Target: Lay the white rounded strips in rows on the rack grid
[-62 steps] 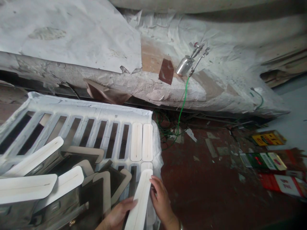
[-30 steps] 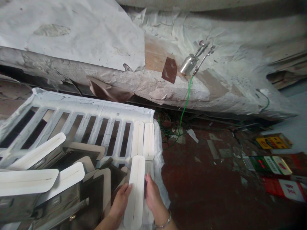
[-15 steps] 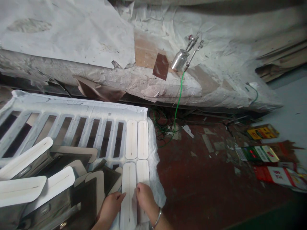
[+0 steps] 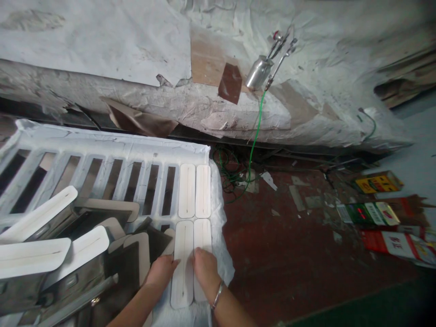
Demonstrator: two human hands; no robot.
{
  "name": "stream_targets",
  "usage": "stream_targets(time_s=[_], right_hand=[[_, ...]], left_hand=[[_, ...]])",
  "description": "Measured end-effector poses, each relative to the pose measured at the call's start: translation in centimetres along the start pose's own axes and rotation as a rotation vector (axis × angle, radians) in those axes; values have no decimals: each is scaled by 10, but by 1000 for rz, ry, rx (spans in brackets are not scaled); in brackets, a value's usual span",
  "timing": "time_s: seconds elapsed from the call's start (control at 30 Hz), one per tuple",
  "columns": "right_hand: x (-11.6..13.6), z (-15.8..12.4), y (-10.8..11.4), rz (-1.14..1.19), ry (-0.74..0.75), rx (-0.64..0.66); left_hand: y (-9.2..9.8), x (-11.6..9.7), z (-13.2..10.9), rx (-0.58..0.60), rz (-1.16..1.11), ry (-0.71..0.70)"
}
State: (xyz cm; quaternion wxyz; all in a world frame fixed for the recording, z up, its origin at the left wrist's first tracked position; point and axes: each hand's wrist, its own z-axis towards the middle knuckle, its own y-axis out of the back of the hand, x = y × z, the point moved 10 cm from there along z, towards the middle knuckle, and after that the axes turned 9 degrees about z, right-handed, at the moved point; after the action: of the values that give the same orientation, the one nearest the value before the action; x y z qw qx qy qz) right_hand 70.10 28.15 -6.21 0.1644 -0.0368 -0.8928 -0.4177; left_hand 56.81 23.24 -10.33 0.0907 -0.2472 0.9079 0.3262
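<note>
A long white panel (image 4: 184,277) with rounded ends and a thin dark line down its middle lies on the slatted rack, between my hands. My left hand (image 4: 162,269) closes at its left edge, thumb on the rim. On the opposite edge, my right hand (image 4: 205,269), fingers curled, grips at the seam with a neighbouring white panel (image 4: 203,231), partly covering that one. Just beyond lie two more such panels, a left one (image 4: 187,190) and a right one (image 4: 203,190), side by side. A silver bracelet (image 4: 218,294) circles my right wrist.
Several white-faced pieces with dark metallic bodies (image 4: 85,268) are heaped on the rack's left. The wrapped rack (image 4: 112,140) has open slots. Behind, a paper-covered bench (image 4: 136,45) holds a spray gun (image 4: 259,72) with a green hose (image 4: 258,129). Cartons (image 4: 369,213) lie on the red floor.
The panel between my hands has shifted slightly away from me, and its gap to the panels beyond has narrowed. Both hands stay at its edges. The whole view has shifted a little.
</note>
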Motion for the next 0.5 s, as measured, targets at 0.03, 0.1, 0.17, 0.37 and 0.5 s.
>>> stream_targets(time_s=[0.03, 0.1, 0.17, 0.37, 0.5], right_hand=[[5, -2, 0, -22, 36, -7], [18, -6, 0, -82, 155, -50], [31, -12, -1, -148, 286, -109], [48, -9, -5, -238, 299, -90], [53, -7, -11, -120, 209, -11]], left_hand=[[2, -1, 1, 9, 35, 3], [7, -4, 1, 14, 103, 6], [18, -7, 0, -3, 161, -8], [83, -19, -3, -241, 315, -178], [103, -16, 14, -229, 384, -190]])
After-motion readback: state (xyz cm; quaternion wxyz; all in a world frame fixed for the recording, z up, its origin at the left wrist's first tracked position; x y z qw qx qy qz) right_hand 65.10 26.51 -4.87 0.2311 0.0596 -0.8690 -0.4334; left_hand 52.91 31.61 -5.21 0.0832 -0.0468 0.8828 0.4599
